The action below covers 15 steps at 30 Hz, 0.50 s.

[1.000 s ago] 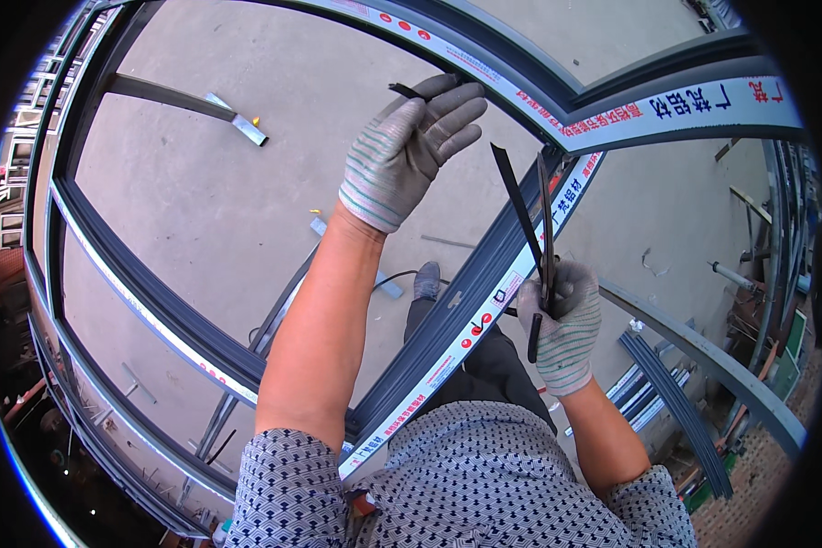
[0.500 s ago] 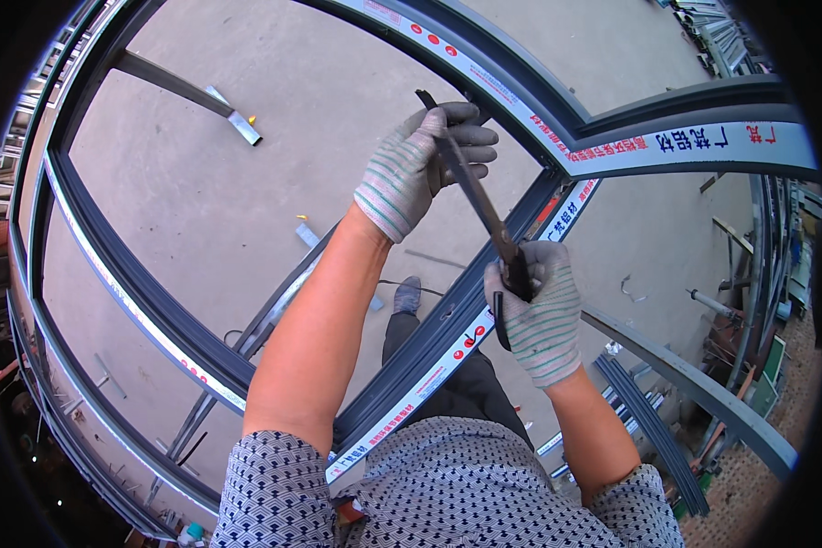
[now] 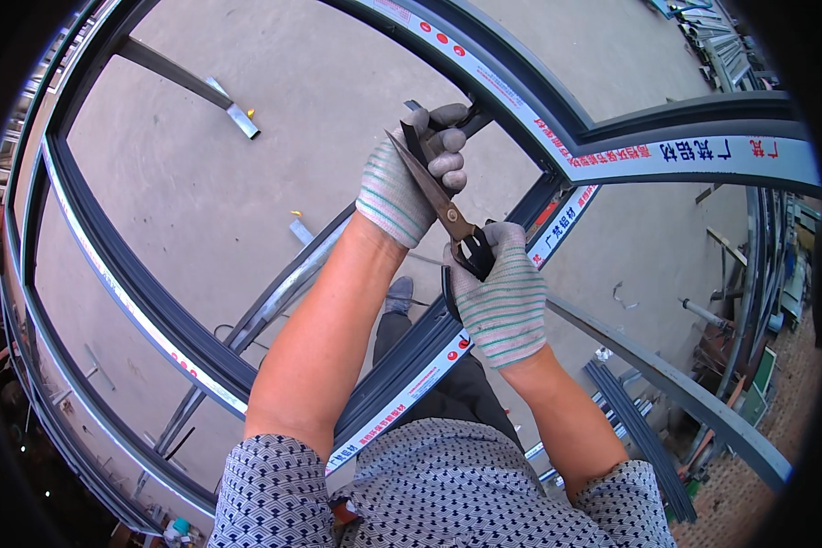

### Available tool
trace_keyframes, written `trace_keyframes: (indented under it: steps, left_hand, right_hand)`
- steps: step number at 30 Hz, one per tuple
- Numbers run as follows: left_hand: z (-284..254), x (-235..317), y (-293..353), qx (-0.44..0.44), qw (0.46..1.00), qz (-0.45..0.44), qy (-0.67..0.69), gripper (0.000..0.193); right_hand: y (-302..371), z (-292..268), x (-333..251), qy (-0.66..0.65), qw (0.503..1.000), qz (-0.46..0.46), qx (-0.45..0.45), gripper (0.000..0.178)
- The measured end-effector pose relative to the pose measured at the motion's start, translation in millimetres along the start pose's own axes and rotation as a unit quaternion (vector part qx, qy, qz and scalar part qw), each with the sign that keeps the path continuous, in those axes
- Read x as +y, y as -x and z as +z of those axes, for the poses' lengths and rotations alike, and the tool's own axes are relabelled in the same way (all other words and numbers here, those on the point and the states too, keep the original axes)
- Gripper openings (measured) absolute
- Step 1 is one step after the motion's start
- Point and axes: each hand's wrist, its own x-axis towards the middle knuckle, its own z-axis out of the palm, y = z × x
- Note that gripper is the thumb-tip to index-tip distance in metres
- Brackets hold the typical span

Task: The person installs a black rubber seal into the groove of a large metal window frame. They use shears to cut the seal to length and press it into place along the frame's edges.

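Scissors (image 3: 452, 216) with dark blades and black handles are held in my right hand (image 3: 502, 297), which wears a white glove with green stripes. Their blades point up and left, lying across the palm side of my left hand (image 3: 402, 183). That hand wears a matching glove, its fingers curled round a short black strip (image 3: 413, 142) beside the blades. One end of the strip sticks out near the thumb; the rest is partly hidden by the fingers. Both hands are above a dark metal frame (image 3: 406, 352) with a white printed film along its edge.
Frame bars surround me, with a corner joint (image 3: 557, 173) just beyond my hands. A grey bar (image 3: 667, 379) runs off to the right. Loose dark profiles (image 3: 639, 438) lie on the floor at lower right. A short metal tube (image 3: 242, 121) lies at upper left.
My right hand has moved left and slightly up, turning the scissors so their flat side shows. The fingers of my left hand have curled in, and the blades now cross its palm.
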Motion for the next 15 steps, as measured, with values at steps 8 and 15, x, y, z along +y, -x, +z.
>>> trace_keyframes:
  steps: [8, 15]
  left_hand:
    - [9, 1, 2, 0.05, 0.996, 0.01, -0.068, 0.041]
    - [-8, 20, 8, -0.069, 0.93, 0.015, -0.36, 0.048]
  right_hand:
    - [3, -10, -1, -0.123, 0.991, 0.027, -0.035, 0.05]
    - [-40, -41, 15, -0.121, 0.991, 0.029, -0.052, 0.036]
